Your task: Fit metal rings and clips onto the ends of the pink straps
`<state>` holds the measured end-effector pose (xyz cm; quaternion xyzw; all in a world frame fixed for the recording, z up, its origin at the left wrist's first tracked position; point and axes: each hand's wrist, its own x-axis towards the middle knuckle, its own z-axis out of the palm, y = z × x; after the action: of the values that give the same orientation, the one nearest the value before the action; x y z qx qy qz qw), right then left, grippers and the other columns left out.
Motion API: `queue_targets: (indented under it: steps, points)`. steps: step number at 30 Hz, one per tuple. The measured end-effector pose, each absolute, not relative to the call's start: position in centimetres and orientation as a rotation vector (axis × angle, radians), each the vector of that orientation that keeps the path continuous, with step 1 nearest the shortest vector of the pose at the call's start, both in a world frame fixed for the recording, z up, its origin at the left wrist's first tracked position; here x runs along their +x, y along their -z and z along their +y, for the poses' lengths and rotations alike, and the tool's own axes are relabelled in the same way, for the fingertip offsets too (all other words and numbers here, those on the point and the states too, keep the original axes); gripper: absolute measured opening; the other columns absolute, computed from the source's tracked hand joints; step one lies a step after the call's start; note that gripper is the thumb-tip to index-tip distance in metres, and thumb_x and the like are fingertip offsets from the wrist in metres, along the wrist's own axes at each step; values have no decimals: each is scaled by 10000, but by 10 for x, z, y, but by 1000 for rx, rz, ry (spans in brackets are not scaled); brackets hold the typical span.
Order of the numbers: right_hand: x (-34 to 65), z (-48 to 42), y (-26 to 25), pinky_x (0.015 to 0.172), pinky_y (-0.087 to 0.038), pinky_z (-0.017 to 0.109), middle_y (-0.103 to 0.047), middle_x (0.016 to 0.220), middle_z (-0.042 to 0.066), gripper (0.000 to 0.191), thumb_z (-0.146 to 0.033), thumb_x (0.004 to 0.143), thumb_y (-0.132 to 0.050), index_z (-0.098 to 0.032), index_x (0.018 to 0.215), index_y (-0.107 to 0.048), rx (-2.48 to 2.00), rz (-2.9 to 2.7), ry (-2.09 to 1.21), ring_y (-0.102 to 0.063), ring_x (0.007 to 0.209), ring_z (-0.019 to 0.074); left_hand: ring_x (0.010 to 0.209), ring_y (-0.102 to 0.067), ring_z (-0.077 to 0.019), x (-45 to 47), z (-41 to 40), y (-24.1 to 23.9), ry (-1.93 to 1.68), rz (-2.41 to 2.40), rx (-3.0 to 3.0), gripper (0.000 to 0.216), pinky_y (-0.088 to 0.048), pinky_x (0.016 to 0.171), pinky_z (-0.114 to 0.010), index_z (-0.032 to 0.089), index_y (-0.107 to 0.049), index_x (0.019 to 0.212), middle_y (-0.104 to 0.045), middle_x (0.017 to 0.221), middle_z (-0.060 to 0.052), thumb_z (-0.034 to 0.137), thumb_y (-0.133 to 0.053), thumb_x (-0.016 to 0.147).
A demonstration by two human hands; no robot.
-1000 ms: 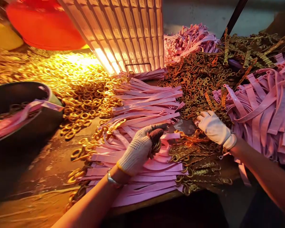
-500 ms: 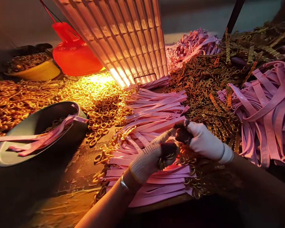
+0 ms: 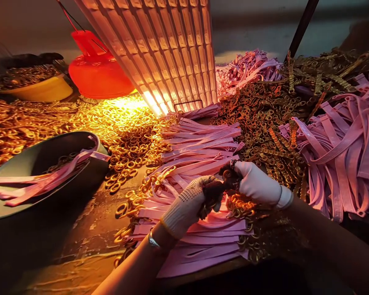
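Observation:
My left hand [image 3: 192, 200], in a dotted knit glove with dark fingertips, is closed above a row of pink straps [image 3: 203, 250]. Its fingers are curled, and what they hold is too dark to make out. Against it, fingertips meeting, my right hand [image 3: 258, 182] is pinched shut in a white glove, its fingertips dark too. Anything between them is hidden. Below the right hand lie small gold metal pieces [image 3: 241, 205]. Gold rings [image 3: 121, 211] hang at the ends of the straps under both hands.
A dark oval bin [image 3: 103, 157] holding pink straps stands left. Loose gold rings [image 3: 135, 143] are heaped behind it, under a red lamp [image 3: 100, 76]. A ribbed panel [image 3: 172, 49] leans at the back. Brass link strips [image 3: 261, 110] and more pink straps [image 3: 350, 139] pile up right.
My left forefinger, stretched out before, is now curled in against the right fingertips. Both hands have come closer together, and the right hand has shifted slightly left.

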<state>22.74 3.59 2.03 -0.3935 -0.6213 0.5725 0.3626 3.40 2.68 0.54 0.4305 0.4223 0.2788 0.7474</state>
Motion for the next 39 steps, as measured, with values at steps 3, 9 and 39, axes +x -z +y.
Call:
queue_targets:
  steps: [3, 9, 39]
  points:
    - [226, 29, -25, 824, -530, 341, -709, 886, 43, 228, -220, 854, -601, -166, 1059, -684, -1107, -1817, -1157, -615, 830, 186, 416, -406, -54, 36, 25, -6, -642, 926, 839, 334, -290, 386, -163, 158, -580, 717, -499, 541, 31, 437, -744, 797]
    - [223, 2, -25, 845, -518, 381, -705, 954, 154, 142, -235, 884, -572, -147, 932, -672, -1641, -2279, -417, -647, 878, 266, 428, -409, -43, 42, 12, -7, -779, 903, 690, 252, -300, 395, -135, 189, -566, 837, -531, 588, 47, 374, -735, 815]
    - [247, -24, -34, 664, -497, 355, -708, 864, 123, 169, -125, 814, -531, -158, 902, -672, -1707, -2314, -233, -671, 769, 261, 441, -386, -14, 62, 71, -59, -903, 814, 688, 185, -304, 391, -79, 138, -575, 878, -426, 592, 77, 132, -720, 764]
